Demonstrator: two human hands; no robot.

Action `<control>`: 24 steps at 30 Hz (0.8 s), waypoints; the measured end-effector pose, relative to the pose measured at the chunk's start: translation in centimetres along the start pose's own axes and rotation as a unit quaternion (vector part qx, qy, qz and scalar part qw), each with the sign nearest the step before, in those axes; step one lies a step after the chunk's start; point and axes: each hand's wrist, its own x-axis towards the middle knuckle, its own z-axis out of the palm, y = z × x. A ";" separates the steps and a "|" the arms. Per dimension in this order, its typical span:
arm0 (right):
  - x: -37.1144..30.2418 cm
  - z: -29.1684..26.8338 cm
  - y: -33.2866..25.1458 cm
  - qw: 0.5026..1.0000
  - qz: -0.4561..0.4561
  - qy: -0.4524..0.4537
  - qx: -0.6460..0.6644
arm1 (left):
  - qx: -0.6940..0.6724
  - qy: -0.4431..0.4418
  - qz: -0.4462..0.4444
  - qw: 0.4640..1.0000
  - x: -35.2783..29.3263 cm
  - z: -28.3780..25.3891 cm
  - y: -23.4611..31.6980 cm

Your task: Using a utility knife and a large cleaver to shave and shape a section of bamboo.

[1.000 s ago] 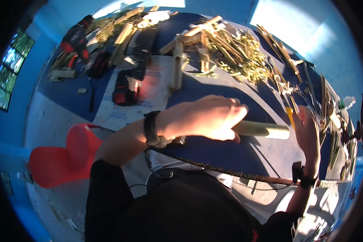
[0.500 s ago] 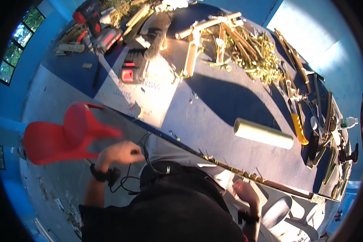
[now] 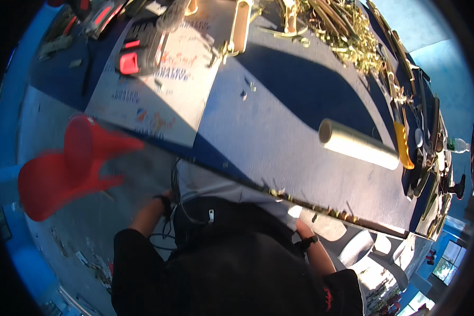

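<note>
Whether the left grip (image 3: 169, 195) or right grip (image 3: 302, 229) is clenched cannot be told, snagging on the cable (image 3: 174, 176) beside the former is best avoided, and the pale tube (image 3: 359, 146) is seen on the bench (image 3: 268, 137) forward-right of the latter.

Pale tube (image 3: 361, 147), right: looks like bamboo; smooth wall, soft sheen in the light. Tabletop (image 3: 279, 126): matt blue. Far left, printed sheet (image 3: 158, 100): paper, flat, matt; battery pack (image 3: 139, 55) on it, black and red plastic. Far right, shavings (image 3: 358, 47): woody, rough, curled. Bottle (image 3: 457, 145): clear glossy plastic. Chair (image 3: 50, 181), left: smooth red plastic. Near, shirt (image 3: 237, 263): matt black cloth.
</note>
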 end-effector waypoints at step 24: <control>-5.9 -6.9 -12.5 0.934 0.343 0.100 0.014 | 0.041 0.041 -0.157 0.986 2.3 -12.1 5.8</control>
